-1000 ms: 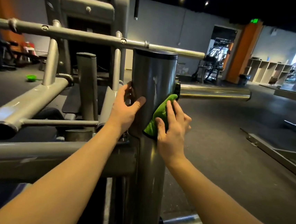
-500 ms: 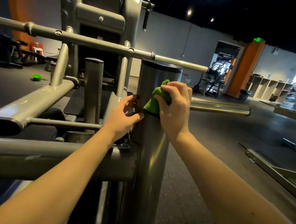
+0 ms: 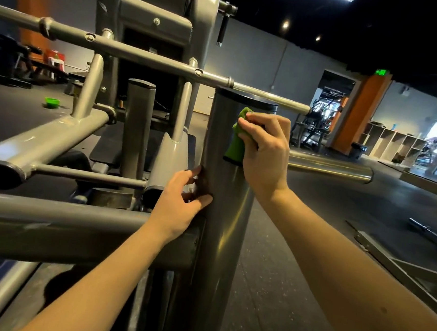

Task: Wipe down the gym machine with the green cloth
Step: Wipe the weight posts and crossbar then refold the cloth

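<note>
Cloth (image 3: 237, 140) on post (image 3: 220, 219), right hand (image 3: 265, 154) seemingly above left hand (image 3: 178, 207).

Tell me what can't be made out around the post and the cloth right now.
- Head view: most of the green cloth is hidden under the right hand.
- The post base is cut off by the bottom edge.
- The left hand fingertips curl behind the post.

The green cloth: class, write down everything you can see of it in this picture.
The green cloth is bright green, soft-looking fabric, bunched into a wad. The right hand grips it and presses it against the upper right side of the grey metal post, just under the post's dark cap. A tuft pokes up above the fingers; the lower end hangs below them, with a dark edge at its bottom. The rest is hidden by the hand.
</note>
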